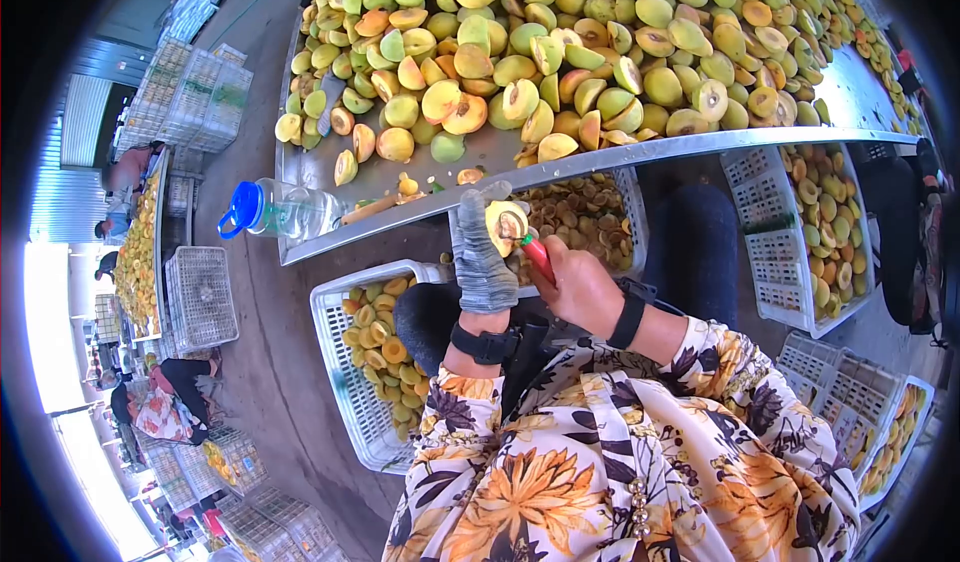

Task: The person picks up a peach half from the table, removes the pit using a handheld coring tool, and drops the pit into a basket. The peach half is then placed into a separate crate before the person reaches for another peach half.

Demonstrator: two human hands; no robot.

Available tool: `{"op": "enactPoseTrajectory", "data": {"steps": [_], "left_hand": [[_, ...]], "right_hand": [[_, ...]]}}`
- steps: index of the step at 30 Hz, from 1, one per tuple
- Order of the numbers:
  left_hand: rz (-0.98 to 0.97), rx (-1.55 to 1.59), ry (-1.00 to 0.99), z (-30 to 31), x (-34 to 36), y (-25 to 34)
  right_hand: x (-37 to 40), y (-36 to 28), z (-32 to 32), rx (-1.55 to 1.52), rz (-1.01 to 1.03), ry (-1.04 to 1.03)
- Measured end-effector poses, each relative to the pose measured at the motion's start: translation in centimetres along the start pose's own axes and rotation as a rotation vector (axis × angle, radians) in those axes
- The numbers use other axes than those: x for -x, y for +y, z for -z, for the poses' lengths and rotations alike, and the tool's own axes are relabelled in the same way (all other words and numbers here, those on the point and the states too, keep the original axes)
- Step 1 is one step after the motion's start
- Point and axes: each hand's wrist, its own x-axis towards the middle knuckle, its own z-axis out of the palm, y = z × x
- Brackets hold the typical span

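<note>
My left hand (483,257), in a grey-striped glove, holds up a peach half (506,227) with its cut face showing a brown centre. My right hand (582,287), bare, is wrapped round a small red-handled tool (539,259) with a green collar. The tool's tip meets the brown centre of the peach half; its exact shape is hidden. Both hands are just in front of the rim of a metal table (600,157). Piled on that table are many cut yellow-green peaches (470,62).
A clear bottle (295,210) with a blue lid lies at the table's left corner. White crates of peach halves stand below left (335,362), below centre (637,224) and at right (765,232). Stacked crates (200,92) and other people (180,392) are at far left.
</note>
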Motion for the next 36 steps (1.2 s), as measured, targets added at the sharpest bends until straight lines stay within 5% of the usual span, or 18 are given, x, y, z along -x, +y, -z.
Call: {"op": "enactPoseTrajectory", "data": {"steps": [4,8,10,11,15,18,22,24,26,30,32,33,35,36], "left_hand": [[-0.093,-0.206,-0.019,0.2,-0.2,-0.2],[0.195,-0.18,-0.147,0.3,-0.4,2.1],[0.568,-0.292,-0.394,0.9,-1.7,2.9],[0.605,-0.324,-0.421,0.9,-1.9,3.3],[0.288,-0.179,-0.501,0.6,-1.3,2.8],[0.125,0.029,-0.28,0.6,-0.2,1.5],[0.39,0.226,-0.145,1.2,-0.5,0.9],[0.329,0.208,-0.125,0.6,-0.3,1.1],[0.157,-0.026,-0.086,0.3,0.2,1.4],[0.108,-0.044,-0.102,0.6,-0.2,1.5],[0.332,-0.01,-0.327,1.4,-0.9,1.9],[0.379,0.0,-0.322,1.4,-0.8,2.2],[0.371,0.072,-0.336,1.3,-0.8,2.3],[0.362,0.145,-0.348,1.3,-0.7,2.2]], "right_hand": [[0.8,0.5,-0.1,0.028,-0.033,-0.064],[1.0,1.3,0.1,0.029,0.017,-0.135],[0.7,2.0,0.4,0.035,0.056,-0.259],[0.5,2.0,0.4,0.031,0.064,-0.259],[-0.2,1.4,1.0,-0.083,-0.029,-0.291],[-0.2,1.0,0.8,-0.235,0.108,-0.224],[0.1,1.4,0.3,-0.116,0.054,-0.28],[-0.2,0.0,0.7,-0.093,0.07,-0.266],[0.0,-1.6,1.5,-0.333,-0.227,-0.446],[0.0,-0.8,0.9,-0.347,-0.262,-0.463],[-0.1,0.4,-0.1,-0.128,0.121,-0.305],[0.0,0.0,0.2,-0.129,0.12,-0.305],[-0.2,-1.4,1.2,-0.375,-0.317,-0.604],[-0.3,-1.3,1.2,-0.374,-0.316,-0.607]]}}
